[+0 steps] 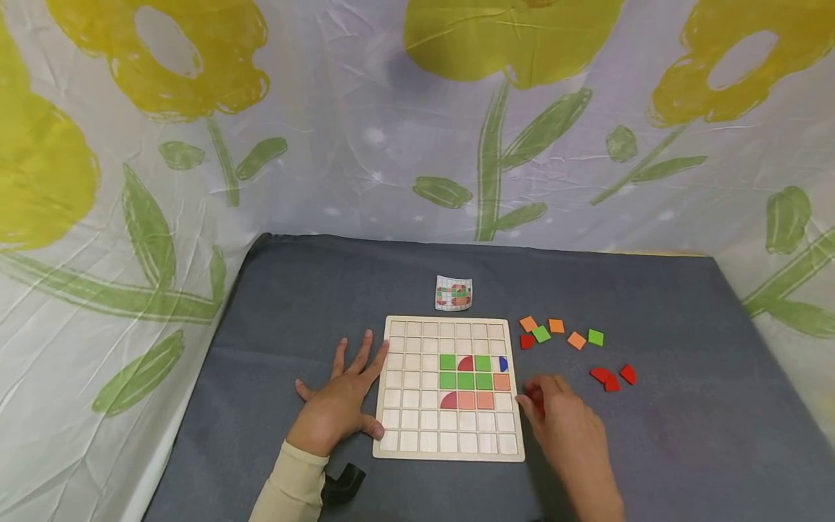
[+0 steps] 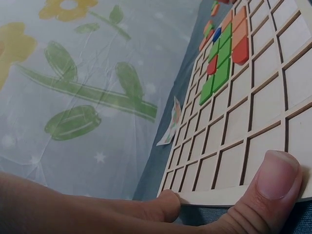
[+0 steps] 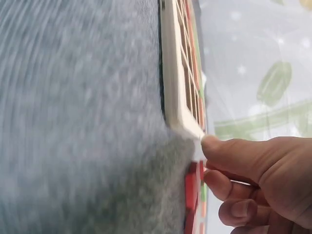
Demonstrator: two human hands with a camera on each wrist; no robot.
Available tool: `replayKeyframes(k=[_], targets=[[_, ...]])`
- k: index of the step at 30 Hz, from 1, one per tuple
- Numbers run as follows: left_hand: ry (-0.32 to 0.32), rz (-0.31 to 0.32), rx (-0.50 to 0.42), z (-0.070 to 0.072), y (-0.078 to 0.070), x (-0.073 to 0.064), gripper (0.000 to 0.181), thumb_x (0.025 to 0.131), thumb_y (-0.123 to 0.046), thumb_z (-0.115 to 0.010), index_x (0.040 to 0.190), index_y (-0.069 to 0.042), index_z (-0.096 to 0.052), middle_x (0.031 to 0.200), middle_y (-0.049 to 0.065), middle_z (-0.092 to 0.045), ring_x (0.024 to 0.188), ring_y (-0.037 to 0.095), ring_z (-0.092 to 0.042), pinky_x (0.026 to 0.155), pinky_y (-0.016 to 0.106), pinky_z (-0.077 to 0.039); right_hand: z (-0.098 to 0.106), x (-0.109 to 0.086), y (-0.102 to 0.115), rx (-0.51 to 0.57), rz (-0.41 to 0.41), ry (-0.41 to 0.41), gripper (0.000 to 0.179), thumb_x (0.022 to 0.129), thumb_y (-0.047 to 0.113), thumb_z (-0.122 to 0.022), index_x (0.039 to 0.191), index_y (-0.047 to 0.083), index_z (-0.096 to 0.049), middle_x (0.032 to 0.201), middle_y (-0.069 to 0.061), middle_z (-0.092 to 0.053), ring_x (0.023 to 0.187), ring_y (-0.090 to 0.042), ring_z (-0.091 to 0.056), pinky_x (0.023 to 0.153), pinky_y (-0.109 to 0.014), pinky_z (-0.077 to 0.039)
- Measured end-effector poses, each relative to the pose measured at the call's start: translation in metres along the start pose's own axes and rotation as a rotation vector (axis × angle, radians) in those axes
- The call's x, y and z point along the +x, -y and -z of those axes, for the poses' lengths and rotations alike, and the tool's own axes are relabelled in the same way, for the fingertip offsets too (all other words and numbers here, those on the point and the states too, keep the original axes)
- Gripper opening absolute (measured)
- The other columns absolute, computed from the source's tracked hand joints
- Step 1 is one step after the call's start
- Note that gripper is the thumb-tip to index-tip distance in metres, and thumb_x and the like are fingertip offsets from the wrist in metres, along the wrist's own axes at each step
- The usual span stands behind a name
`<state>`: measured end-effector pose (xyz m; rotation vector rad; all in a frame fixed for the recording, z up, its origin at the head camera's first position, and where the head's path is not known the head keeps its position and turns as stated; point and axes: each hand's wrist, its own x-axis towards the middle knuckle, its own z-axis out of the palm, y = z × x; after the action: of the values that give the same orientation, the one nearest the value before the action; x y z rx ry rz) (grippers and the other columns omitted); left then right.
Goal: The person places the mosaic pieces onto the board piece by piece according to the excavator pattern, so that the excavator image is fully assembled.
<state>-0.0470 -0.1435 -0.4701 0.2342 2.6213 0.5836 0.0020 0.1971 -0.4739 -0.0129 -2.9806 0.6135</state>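
Note:
My left hand (image 1: 339, 409) is spread at the left edge of the wooden grid board (image 1: 411, 438). Its thumb rests on the board's rim, and one fingertip touches the rim higher up. Close by the board's right edge, my right hand (image 1: 567, 428) has curled fingers, and a red patch shows between thumb and fingers, apparently a small red tile, mostly hidden. In the grid lie green tiles (image 1: 465, 380), orange tiles (image 1: 485, 400), red quarter-round tiles (image 1: 449, 400) and a blue half-round tile (image 1: 503, 364).
A small printed pattern card (image 1: 453, 293) lies behind the board. To the right are loose orange tiles (image 1: 556, 326), green tiles (image 1: 596, 337) and red tiles (image 1: 612, 383) on the dark cloth. A black object (image 1: 343, 484) is by the left wrist. Flower-patterned curtains (image 1: 365, 145) surround the table.

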Motion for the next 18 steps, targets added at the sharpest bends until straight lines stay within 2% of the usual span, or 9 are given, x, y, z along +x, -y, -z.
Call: replayKeyframes(k=[3,9,15,18], targets=[[0.005,0.002,-0.003,-0.005,0.005,0.004,0.144,0.059,-0.039,-0.098,0.171,-0.039,-0.008,0.178,-0.007,0.007,0.163,0.038,0.012,0.089,0.100,0.004,0.002,-0.001,-0.005,-0.009,-0.004,-0.004,0.027,0.089,0.023,-0.089,0.106,0.010,-0.074,0.095,-0.005,-0.066,0.067,-0.019,-0.061,0.050,-0.039,-0.048],[0.000,0.010,0.016,0.003,-0.003,-0.002,0.142,0.059,-0.040,-0.097,0.171,-0.037,-0.010,0.179,-0.006,0.006,0.163,0.038,0.009,0.088,0.101,0.001,0.003,-0.002,-0.010,-0.017,0.001,-0.005,0.026,0.086,0.022,-0.091,0.104,0.011,-0.075,0.094,-0.004,-0.065,0.067,-0.018,-0.061,0.049,-0.038,-0.047],[-0.027,-0.014,0.006,-0.019,0.019,0.013,0.147,0.054,-0.043,-0.098,0.169,-0.047,-0.005,0.177,-0.013,0.011,0.163,0.036,0.012,0.088,0.099,0.006,0.002,-0.003,-0.010,-0.023,0.006,-0.007,0.023,0.086,0.014,-0.090,0.106,0.019,-0.079,0.100,-0.003,-0.066,0.064,-0.018,-0.061,0.048,-0.037,-0.047],[-0.032,-0.018,0.006,-0.018,0.018,0.012,0.147,0.054,-0.042,-0.098,0.169,-0.044,-0.006,0.177,-0.011,0.009,0.163,0.037,0.012,0.087,0.099,0.006,0.002,-0.003,-0.010,-0.018,0.020,-0.003,0.028,0.086,0.006,-0.087,0.107,0.023,-0.080,0.106,-0.005,-0.067,0.060,-0.017,-0.058,0.046,-0.036,-0.044]])
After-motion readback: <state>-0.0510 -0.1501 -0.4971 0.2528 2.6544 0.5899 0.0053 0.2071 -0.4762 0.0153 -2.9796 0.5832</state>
